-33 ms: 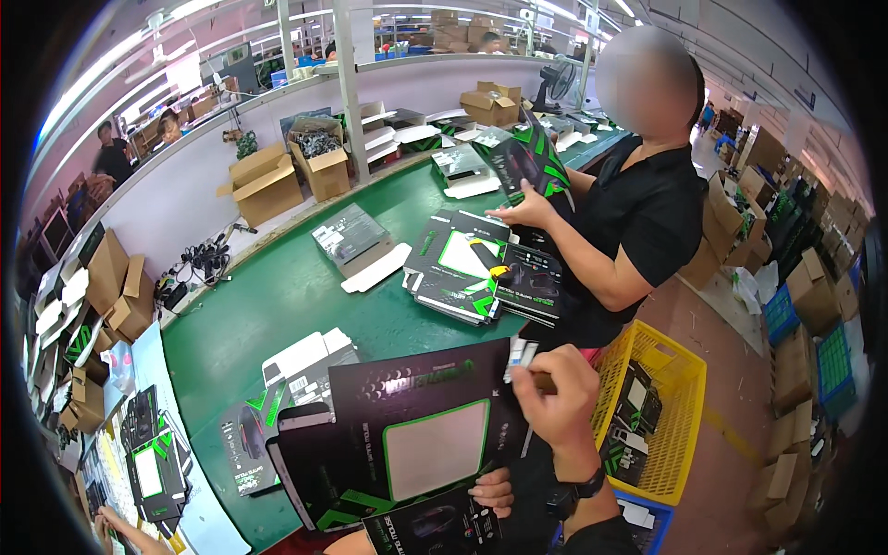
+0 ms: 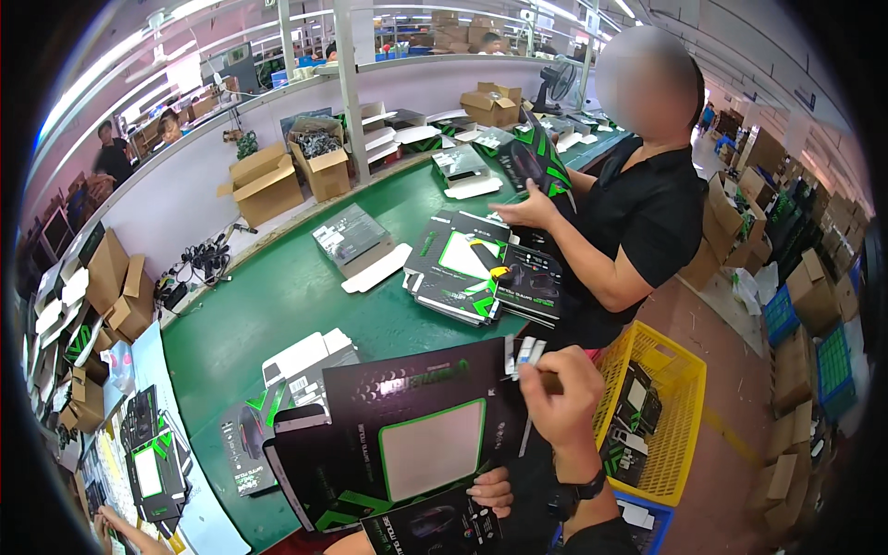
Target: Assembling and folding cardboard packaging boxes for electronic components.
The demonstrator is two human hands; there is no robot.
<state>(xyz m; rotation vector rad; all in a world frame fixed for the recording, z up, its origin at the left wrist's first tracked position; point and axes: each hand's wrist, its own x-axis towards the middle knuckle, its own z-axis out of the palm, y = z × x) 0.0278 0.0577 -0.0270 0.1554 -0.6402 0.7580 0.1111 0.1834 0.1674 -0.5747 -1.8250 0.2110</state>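
Observation:
Tilted up in front of me is an opened-out black cardboard box (image 2: 370,444) with green trim and a pale window panel (image 2: 432,450). My left hand (image 2: 491,491) has its fingers curled over the box's lower edge near the right side. At the upper right corner, my right hand (image 2: 562,396) pinches a small white-and-blue strip (image 2: 530,351) between thumb and finger. Another white bit shows beside it; whether it sticks to the box I cannot tell. A dark band is on my right wrist.
Beyond lies a printed box (image 2: 250,435) on the green table (image 2: 231,319). Flat black-and-green cartons (image 2: 453,268) are stacked farther off, with a yellow-handled tool (image 2: 500,273) on top. A co-worker (image 2: 629,203) holds a carton. A yellow crate (image 2: 671,435) stands at right.
My right hand has shifted slightly right with the strip. The black box has tilted a little to the left. The co-worker's hand has moved slightly.

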